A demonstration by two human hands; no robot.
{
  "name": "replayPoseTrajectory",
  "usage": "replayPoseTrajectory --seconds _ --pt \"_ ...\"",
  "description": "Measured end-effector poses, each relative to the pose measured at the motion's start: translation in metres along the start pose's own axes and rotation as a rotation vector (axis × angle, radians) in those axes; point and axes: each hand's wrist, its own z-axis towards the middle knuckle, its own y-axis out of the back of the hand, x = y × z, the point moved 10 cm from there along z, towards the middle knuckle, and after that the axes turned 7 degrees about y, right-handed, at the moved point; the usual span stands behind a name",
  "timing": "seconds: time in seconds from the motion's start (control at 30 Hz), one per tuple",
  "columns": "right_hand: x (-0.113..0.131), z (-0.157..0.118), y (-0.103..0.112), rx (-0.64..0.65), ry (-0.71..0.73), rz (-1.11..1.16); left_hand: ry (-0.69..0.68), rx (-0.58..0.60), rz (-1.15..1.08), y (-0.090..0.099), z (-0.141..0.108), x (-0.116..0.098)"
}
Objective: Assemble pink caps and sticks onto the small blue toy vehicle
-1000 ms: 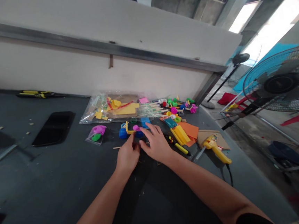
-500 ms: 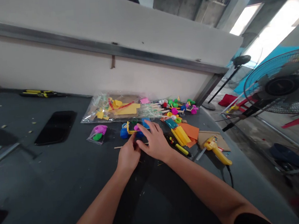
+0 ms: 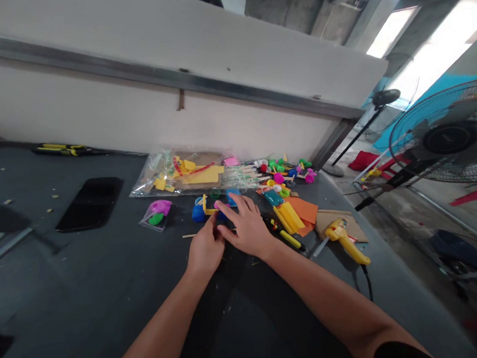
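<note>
Yellow piece at left fingers, right fingers; grips unclear; bag: purple, green pieces.

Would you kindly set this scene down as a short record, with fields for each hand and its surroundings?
Surface: dark table
Left hand: fingertips beside a yellow piece; grip hidden
Right hand: fingers spread, index fingertip at a pink piece; contact unclear
Near fingertips: blue piece, thin stick
Left of hands: bagged purple and green pieces, black phone
Right of hands: orange sheets, yellow glue gun
Behind hands: large clear bag
Beyond table, right: fan
</note>
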Motion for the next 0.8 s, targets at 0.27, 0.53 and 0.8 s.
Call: replayPoseTrajectory --seconds 0.27,0.53,0.8 --pt "-0.049 -0.006 0.001 -0.250 -0.173 0.337 0.022 -0.018 -0.047 0.001 0.001 0.002" --pt "-0.081 -0.013 -0.028 -0.281 -0.323 0.562 0.021 -0.082 -0.157 0.015 -0.009 -0.006" --pt "-0.075 -0.009 -0.031 -0.245 -0.290 0.409 -0.272 -0.044 0.111 0.005 -0.022 -0.030"
